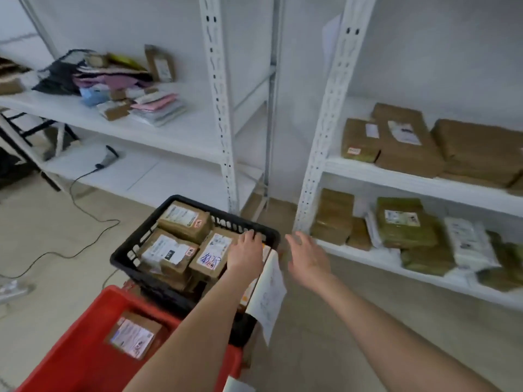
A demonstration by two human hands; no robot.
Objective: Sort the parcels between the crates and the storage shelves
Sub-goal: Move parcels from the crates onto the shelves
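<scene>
left hand [245, 251] palm-down, right hand [308, 257] spread

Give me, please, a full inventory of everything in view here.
black crate: one, black, floor centre
parcels: several, brown, in black crate
red crate: one, red, nearest, holds one brown parcel
paper sheet: one, white, black crate's right side
left shelves: one unit, white
mailers: heap, pink, blue, dark, upper left shelf
scanner: one, dark, lower left shelf
right shelves: one unit, white
shelved parcels: many, brown, green, white, right shelves
left hand: one, at black crate's far rim, grip unclear
right hand: one, open, beside crate
</scene>
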